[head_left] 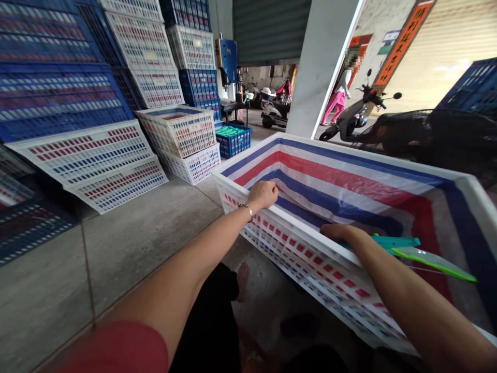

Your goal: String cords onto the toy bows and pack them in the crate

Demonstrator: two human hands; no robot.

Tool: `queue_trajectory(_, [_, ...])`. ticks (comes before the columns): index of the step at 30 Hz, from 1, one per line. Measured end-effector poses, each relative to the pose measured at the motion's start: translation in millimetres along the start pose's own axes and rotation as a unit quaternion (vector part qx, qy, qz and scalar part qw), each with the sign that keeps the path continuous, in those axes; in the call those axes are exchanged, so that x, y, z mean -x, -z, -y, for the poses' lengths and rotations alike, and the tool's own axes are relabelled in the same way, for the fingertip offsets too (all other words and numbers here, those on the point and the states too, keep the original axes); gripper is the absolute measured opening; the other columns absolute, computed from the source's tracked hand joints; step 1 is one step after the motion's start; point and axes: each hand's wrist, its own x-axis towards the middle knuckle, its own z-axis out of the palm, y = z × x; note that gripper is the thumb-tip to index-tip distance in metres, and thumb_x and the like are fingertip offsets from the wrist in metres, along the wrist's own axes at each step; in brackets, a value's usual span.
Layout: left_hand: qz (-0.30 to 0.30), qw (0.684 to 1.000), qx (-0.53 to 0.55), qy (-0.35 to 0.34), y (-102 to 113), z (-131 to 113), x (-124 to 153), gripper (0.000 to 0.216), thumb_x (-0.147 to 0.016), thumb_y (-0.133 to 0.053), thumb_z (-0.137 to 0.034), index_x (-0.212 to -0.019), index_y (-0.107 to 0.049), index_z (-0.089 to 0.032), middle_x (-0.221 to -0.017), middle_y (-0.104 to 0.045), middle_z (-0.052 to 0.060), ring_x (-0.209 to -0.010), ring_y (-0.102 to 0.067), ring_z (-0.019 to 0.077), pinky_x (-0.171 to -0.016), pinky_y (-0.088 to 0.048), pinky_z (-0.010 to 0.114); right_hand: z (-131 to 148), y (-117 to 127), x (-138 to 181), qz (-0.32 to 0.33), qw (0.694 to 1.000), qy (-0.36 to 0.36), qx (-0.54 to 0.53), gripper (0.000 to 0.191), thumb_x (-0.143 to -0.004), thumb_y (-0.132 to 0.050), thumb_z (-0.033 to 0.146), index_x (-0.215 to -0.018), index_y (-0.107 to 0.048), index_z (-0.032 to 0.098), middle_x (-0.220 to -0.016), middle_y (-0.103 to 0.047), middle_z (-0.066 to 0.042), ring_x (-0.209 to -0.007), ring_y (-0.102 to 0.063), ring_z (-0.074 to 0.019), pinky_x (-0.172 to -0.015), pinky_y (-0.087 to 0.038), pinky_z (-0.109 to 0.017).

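Observation:
A large white plastic crate point(337, 264) stands before me, lined with a red, white and blue striped sheet point(334, 176). My left hand point(263, 195) is closed over its near rim, knuckles up. Over the same rim, farther right, my right hand point(344, 233) reaches inside with bent fingers, their tips hidden. Under that hand and wrist runs a turquoise plastic piece point(399, 242), seemingly in its grip. Beside it, a long clear piece with a bright green edge point(435, 259) sticks out to the right; its kind is unclear.
Tall stacks of blue crates point(62, 98) and white crates point(143, 57) line the left side. A small blue crate point(233, 140) of turquoise-green items sits on the floor behind. Outside are a parked scooter point(355, 114) and a walking person point(337, 93). A pillar point(322, 67) stands behind the lined crate.

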Motion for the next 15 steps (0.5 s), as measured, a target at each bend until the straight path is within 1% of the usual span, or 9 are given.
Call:
queue_trajectory(3, [0.001, 1.0, -0.001, 0.002, -0.8, 0.9, -0.8, 0.031, -0.098, -0.047, -0.025, -0.095, -0.077, -0.017, -0.1, -0.076, 0.013, -0.094, -0.069, 0.0242, -0.08, -0.048, 0.032, 0.7, 1.7, -0.3, 0.061, 0.998, 0.021, 0.011, 0.009, -0.07, -0.072, 0.01, -0.064, -0.075, 0.016, -0.082, -0.077, -0.009, -0.08, -0.074, -0.0257, -0.066, -0.056, -0.027])
queue_trajectory(7, [-0.002, 1.0, -0.002, 0.004, -2.7, 1.0, -2.4, 0.031, -0.098, -0.047, -0.025, -0.095, -0.077, -0.017, -0.098, -0.076, 0.013, -0.093, -0.069, 0.0243, -0.08, -0.048, 0.032, -0.3, 2.0, -4.2, 0.078, 0.996, 0.023, 0.035, 0.008, -0.075, -0.07, 0.009, -0.071, -0.075, 0.015, -0.089, -0.077, -0.01, -0.09, -0.073, -0.0255, -0.076, -0.056, -0.029])
queue_trajectory(10, [-0.007, 1.0, 0.002, 0.002, -3.4, 0.1, -2.9, 0.031, -0.098, -0.047, -0.025, -0.094, -0.077, -0.016, -0.096, -0.076, 0.014, -0.091, -0.069, 0.025, -0.078, -0.048, 0.032, -1.1, 3.2, -5.9, 0.085, 0.995, 0.019, 0.054, 0.002, -0.084, -0.073, 0.014, -0.082, -0.073, 0.012, -0.092, -0.075, -0.007, -0.09, -0.071, -0.0203, -0.082, -0.056, -0.031])
queue_trajectory(12, [-0.012, 1.0, 0.007, -0.002, -3.5, -0.2, -3.3, 0.032, -0.098, -0.047, -0.025, -0.093, -0.077, -0.016, -0.095, -0.076, 0.015, -0.089, -0.069, 0.0256, -0.077, -0.047, 0.032, -1.3, 5.2, -5.6, 0.087, 0.994, 0.013, 0.066, 0.01, -0.09, -0.073, 0.021, -0.088, -0.071, 0.012, -0.092, -0.073, -0.004, -0.088, -0.07, -0.0173, -0.085, -0.056, -0.033])
queue_trajectory(15, [-0.015, 1.0, 0.014, -0.01, -3.7, -0.1, -4.7, 0.032, -0.097, -0.047, -0.024, -0.09, -0.076, -0.015, -0.093, -0.076, 0.016, -0.086, -0.069, 0.0264, -0.073, -0.045, 0.033, -1.1, 8.7, -3.7, 0.088, 0.993, 0.0, 0.073, 0.022, -0.096, -0.071, 0.032, -0.09, -0.068, 0.012, -0.091, -0.071, -0.003, -0.084, -0.068, -0.0157, -0.084, -0.057, -0.034])
